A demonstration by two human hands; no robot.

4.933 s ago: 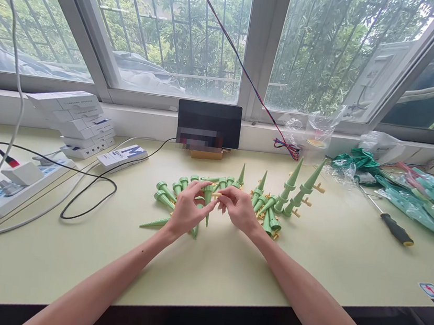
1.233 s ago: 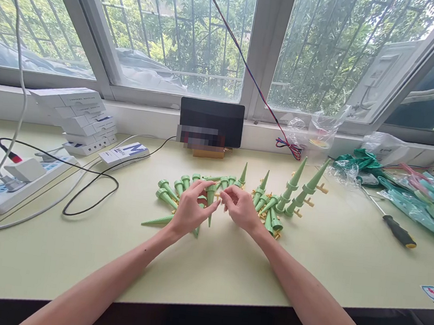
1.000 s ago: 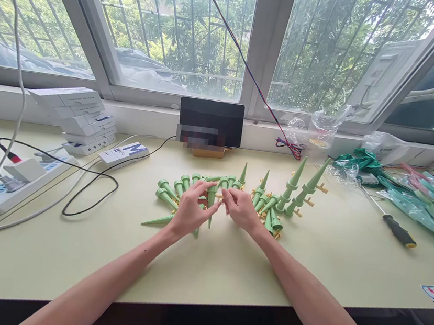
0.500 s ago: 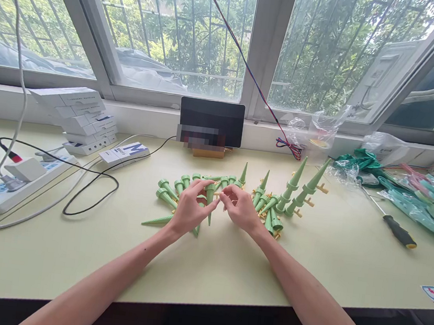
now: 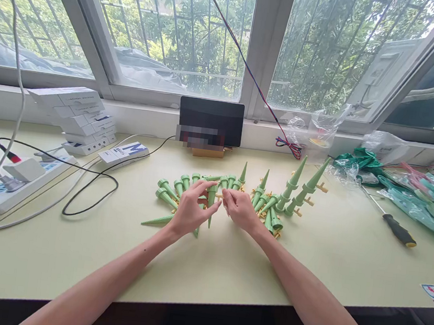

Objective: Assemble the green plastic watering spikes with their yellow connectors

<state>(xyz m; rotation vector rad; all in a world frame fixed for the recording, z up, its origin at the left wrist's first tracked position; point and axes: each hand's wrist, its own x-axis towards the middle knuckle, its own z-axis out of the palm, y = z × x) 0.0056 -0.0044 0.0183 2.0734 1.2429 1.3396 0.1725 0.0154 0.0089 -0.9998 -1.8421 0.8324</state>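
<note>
Near the middle of the table, my left hand (image 5: 191,208) is closed round a green plant watering spike (image 5: 212,195), its point hanging down. From the spike's side a small yellow valve (image 5: 218,196) sticks out to the right. My right hand (image 5: 243,209) has its fingers curled in a pinch at the outer end of that valve; the fingertips are partly hidden. Behind and left of my left hand lie more green spikes (image 5: 165,196). To the right of my right hand, other spikes with yellow valves lie in a pile (image 5: 270,214), and tall stacked spikes (image 5: 311,187) stand upright.
A dark screen (image 5: 210,119) stands at the back. On the left are white boxes (image 5: 84,114), a power strip (image 5: 20,180) and loose cables. A screwdriver (image 5: 399,230) and plastic-bagged green parts (image 5: 426,201) lie on the right. The table edge is near my forearms.
My right hand's fingers have curled in more and turned at the valve. The spike in my left hand has shifted slightly right and hangs straighter.
</note>
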